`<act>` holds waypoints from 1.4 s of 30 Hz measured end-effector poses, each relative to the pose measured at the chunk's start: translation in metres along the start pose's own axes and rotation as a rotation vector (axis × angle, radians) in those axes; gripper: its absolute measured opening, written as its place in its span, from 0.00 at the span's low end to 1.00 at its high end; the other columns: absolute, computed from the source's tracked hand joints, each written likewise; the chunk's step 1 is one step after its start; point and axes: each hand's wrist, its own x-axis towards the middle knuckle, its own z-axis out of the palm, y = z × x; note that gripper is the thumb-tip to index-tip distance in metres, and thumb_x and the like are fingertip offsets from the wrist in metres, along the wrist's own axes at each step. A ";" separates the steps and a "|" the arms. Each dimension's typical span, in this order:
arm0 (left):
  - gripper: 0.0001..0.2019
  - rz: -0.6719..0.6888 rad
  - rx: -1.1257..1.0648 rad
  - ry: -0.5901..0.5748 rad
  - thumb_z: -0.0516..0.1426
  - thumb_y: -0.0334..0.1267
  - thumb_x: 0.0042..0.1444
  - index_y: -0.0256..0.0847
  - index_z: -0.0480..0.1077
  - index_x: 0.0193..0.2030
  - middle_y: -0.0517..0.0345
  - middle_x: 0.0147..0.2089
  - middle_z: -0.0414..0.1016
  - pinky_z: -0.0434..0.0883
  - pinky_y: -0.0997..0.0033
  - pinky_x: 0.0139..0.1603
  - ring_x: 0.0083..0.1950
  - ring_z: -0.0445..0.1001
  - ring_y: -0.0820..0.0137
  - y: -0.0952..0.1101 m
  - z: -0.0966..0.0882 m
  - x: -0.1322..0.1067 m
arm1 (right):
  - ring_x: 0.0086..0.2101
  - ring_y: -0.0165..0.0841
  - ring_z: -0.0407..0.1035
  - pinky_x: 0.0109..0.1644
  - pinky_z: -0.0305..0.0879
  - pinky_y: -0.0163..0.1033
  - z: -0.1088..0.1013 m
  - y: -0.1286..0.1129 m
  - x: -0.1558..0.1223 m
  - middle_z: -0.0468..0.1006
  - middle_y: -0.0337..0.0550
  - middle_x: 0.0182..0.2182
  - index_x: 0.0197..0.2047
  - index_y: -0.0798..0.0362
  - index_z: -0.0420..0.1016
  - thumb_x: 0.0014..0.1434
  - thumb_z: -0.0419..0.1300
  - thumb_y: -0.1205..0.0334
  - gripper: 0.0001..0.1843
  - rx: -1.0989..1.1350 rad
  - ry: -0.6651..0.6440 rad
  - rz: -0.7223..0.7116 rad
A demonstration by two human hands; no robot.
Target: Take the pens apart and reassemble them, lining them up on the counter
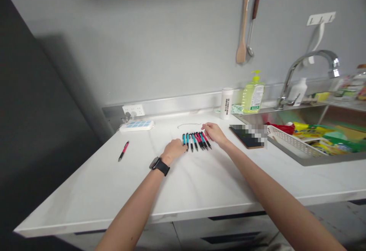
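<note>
Several pens [196,141] lie side by side in a row on the white counter, their tips toward me. Their barrels are teal, red and white, with black grips. My left hand [174,151], with a black watch [159,166] on its wrist, is closed at the left end of the row. Its fingertips meet the lower part of the leftmost pen. At the right end, my right hand [214,132] has curled fingers beside the top of the rightmost pen; whatever is between them is hidden. One red and black pen [124,151] lies apart on the left.
Behind the row lies a thin grey cord [189,124]. A power strip [137,125] rests at the back left. To the right are a dark tablet-like object [247,138], a white canister [227,104], a soap bottle [253,94] and a sink [307,161] holding packets and a white basket.
</note>
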 end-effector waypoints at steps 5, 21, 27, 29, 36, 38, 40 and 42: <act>0.16 0.001 0.015 0.057 0.50 0.41 0.54 0.32 0.74 0.35 0.38 0.36 0.78 0.63 0.70 0.30 0.37 0.77 0.60 0.001 0.008 -0.003 | 0.13 0.22 0.53 0.17 0.50 0.29 0.001 0.001 -0.001 0.62 0.32 0.13 0.29 0.56 0.68 0.60 0.49 0.61 0.13 0.007 -0.012 0.004; 0.18 -0.450 0.213 0.264 0.48 0.37 0.56 0.29 0.72 0.45 0.33 0.46 0.75 0.70 0.65 0.41 0.47 0.75 0.53 -0.155 -0.057 -0.029 | 0.12 0.22 0.52 0.17 0.47 0.30 0.003 0.005 -0.002 0.62 0.31 0.11 0.29 0.56 0.69 0.59 0.49 0.60 0.12 -0.017 -0.068 0.027; 0.18 -0.539 0.243 0.237 0.50 0.35 0.53 0.30 0.72 0.47 0.34 0.47 0.75 0.70 0.64 0.42 0.47 0.75 0.55 -0.170 -0.049 -0.034 | 0.10 0.22 0.49 0.16 0.45 0.30 0.004 0.003 -0.003 0.61 0.31 0.10 0.28 0.57 0.68 0.59 0.49 0.60 0.13 -0.013 -0.078 0.041; 0.18 -0.552 0.232 0.223 0.50 0.35 0.52 0.30 0.72 0.46 0.34 0.47 0.75 0.71 0.64 0.41 0.47 0.76 0.54 -0.172 -0.050 -0.035 | 0.10 0.22 0.49 0.16 0.45 0.30 0.004 0.003 -0.003 0.60 0.31 0.09 0.28 0.57 0.68 0.59 0.49 0.61 0.13 -0.010 -0.079 0.045; 0.17 -0.381 0.246 0.354 0.48 0.36 0.54 0.29 0.72 0.44 0.35 0.44 0.76 0.69 0.65 0.44 0.47 0.75 0.56 -0.153 -0.049 -0.036 | 0.11 0.22 0.50 0.15 0.45 0.30 0.003 0.001 -0.004 0.61 0.31 0.10 0.29 0.57 0.68 0.60 0.49 0.61 0.12 -0.008 -0.082 0.037; 0.16 -0.233 0.205 0.341 0.48 0.36 0.55 0.32 0.73 0.42 0.39 0.43 0.78 0.68 0.68 0.44 0.46 0.76 0.59 -0.131 -0.045 -0.031 | 0.11 0.22 0.50 0.15 0.45 0.30 0.002 -0.001 -0.004 0.61 0.31 0.11 0.29 0.57 0.68 0.60 0.48 0.62 0.12 -0.018 -0.069 0.044; 0.14 -0.107 0.154 0.209 0.50 0.37 0.54 0.33 0.74 0.38 0.41 0.39 0.79 0.68 0.70 0.41 0.43 0.76 0.60 -0.102 -0.038 -0.022 | 0.11 0.22 0.50 0.16 0.46 0.30 0.001 -0.001 -0.004 0.61 0.31 0.11 0.29 0.57 0.68 0.60 0.48 0.63 0.12 -0.020 -0.056 0.044; 0.14 -0.002 0.101 0.115 0.50 0.37 0.53 0.33 0.75 0.36 0.42 0.37 0.79 0.67 0.72 0.39 0.41 0.77 0.62 -0.073 -0.031 -0.011 | 0.11 0.22 0.51 0.16 0.48 0.30 0.000 0.000 -0.003 0.61 0.31 0.11 0.29 0.57 0.69 0.60 0.48 0.63 0.12 -0.020 -0.053 0.034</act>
